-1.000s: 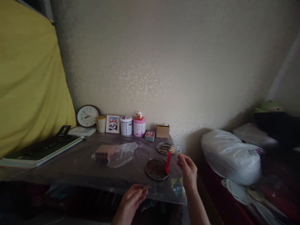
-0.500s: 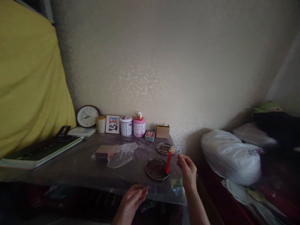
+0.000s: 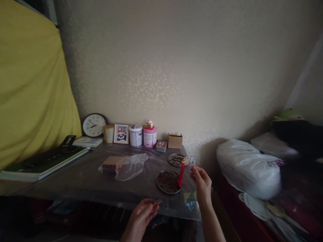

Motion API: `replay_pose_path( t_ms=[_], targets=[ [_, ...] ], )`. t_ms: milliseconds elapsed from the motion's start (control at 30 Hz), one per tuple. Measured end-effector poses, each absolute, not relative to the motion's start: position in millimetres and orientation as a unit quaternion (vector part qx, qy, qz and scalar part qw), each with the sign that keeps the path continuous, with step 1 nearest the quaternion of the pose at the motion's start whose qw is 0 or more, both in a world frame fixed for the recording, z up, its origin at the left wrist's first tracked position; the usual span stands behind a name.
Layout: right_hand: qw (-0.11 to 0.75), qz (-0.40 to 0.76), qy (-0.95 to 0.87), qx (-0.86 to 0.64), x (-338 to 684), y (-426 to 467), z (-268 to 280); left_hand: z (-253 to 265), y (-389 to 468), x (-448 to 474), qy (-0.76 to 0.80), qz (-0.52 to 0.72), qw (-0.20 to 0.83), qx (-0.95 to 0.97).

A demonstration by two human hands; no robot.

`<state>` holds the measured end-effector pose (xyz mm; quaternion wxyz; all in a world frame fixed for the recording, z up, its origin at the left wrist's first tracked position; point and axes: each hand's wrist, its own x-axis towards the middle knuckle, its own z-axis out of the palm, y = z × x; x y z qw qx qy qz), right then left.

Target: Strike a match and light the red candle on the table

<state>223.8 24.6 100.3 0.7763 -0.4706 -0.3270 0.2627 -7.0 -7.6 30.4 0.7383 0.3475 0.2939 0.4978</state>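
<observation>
Low at the front edge of the table, my left hand is closed, with a small flat matchbox pinched between thumb and fingers. My right hand is raised just right of a red candle, apart from it. Its thumb and fingertips pinch a thin pale match, mostly hidden. The candle stands, leaning slightly, at the right side of a round metal plate with dark residue. Behind it lies a second plate with several loose matchsticks.
A brown block of small packs lies by a clear plastic bag. Along the wall are a clock, a panda picture, tins and a cardboard box. Right of the table sits a white bag.
Hardly anything differs. Both hands keep their places and grips, and the candle and plates have not moved.
</observation>
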Motion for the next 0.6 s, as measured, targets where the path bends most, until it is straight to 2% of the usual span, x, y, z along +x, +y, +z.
replay_pose_path(
  t_ms=[600],
  targets=[
    [0.787, 0.261, -0.324, -0.456, 225, 23, 101, 36, -12, -8, 0.295, 0.5, 0.737, 0.346]
  ],
)
